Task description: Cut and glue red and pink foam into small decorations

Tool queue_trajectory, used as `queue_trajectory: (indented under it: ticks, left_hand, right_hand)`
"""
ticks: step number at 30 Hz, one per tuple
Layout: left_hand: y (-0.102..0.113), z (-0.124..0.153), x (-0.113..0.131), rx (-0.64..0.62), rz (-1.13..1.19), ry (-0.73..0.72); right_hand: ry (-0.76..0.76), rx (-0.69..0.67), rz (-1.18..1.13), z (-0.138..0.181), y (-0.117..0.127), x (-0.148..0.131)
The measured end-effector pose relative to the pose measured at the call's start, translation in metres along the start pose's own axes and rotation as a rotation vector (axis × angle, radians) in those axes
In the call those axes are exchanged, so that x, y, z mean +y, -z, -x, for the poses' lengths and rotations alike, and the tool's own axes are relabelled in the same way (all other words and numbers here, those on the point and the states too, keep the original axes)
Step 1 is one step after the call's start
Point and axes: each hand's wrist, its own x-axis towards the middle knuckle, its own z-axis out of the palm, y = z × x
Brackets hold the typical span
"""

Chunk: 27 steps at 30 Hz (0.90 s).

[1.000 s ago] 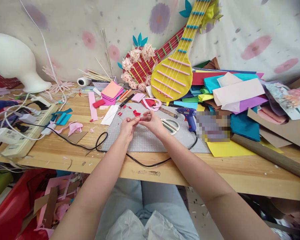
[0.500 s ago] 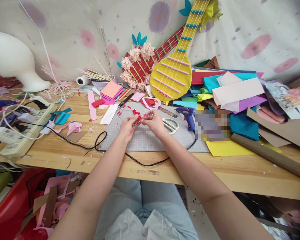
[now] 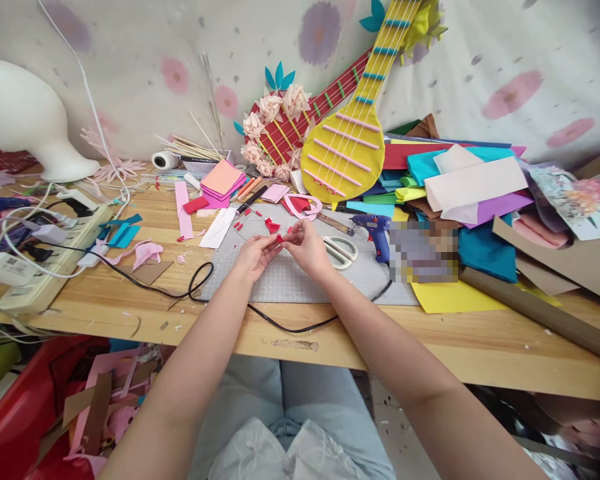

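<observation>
Over the grey cutting mat (image 3: 295, 290), my two hands meet fingertip to fingertip. My left hand (image 3: 255, 256) pinches a small piece of red craft material (image 3: 279, 238). Thumb and fingers of my right hand (image 3: 307, 248) close on the same piece from the other side. Most of it is hidden by my fingers. Just beyond them shows a larger folded red piece (image 3: 272, 226); whether it joins the pinched one, I cannot tell. Several tiny red bits (image 3: 238, 225) lie to the left on the mat. White-handled scissors (image 3: 341, 253) rest right of my right hand.
A blue glue gun (image 3: 378, 233) lies right of the scissors. Its black cord (image 3: 290, 329) loops along the mat's front edge. Behind stand a yellow paper lute (image 3: 343, 157) and a red one with flowers (image 3: 275, 137). Coloured sheets (image 3: 475, 180) pile up at right, a power strip (image 3: 55, 260) at left.
My fingertips have come slightly down and nearer to me. The larger red piece now shows beyond them, with only a small red part between the fingers.
</observation>
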Motion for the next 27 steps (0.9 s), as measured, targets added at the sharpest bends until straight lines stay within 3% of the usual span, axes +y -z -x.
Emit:
queue_trajectory:
  ticks: [8,15,21,27]
  left_hand:
    - [-0.001,0.000,-0.003,0.023,-0.052,-0.050]
    - [-0.004,-0.001,-0.010,0.090,-0.074,-0.135]
    - [-0.006,-0.002,-0.016,0.186,-0.136,-0.285]
    - [-0.006,0.000,-0.013,0.173,-0.137,-0.252]
  right_hand:
    - [0.044,-0.022,0.046,0.003,0.002,0.000]
    - [-0.008,0.005,0.019,0.000,0.000,0.004]
    - [0.035,0.024,-0.013,0.002,-0.002,0.004]
    - [0.023,0.041,0.047,0.002,0.001,-0.002]
